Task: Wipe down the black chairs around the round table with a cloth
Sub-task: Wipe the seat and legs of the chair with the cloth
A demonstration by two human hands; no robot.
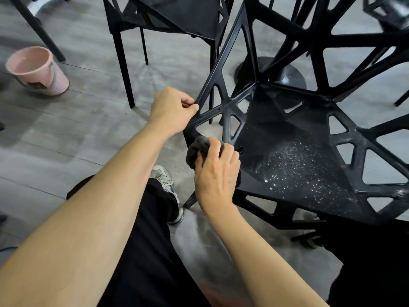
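A black chair (294,138) with an open lattice frame fills the right half of the view, its seat speckled with shining water drops. My left hand (173,109) grips the left corner of the chair's frame, where the armrest bar meets the back. Below it, my right hand (217,173) holds a dark grey cloth (195,150) bunched against the front left edge of the seat. A second black chair (177,16) stands behind, at the top middle.
A pink bucket (36,70) stands on the grey plank floor at the left. The round table's black foot (285,74) shows through the chair's back. My leg in black trousers and a grey sneaker (167,180) are just left of the chair.
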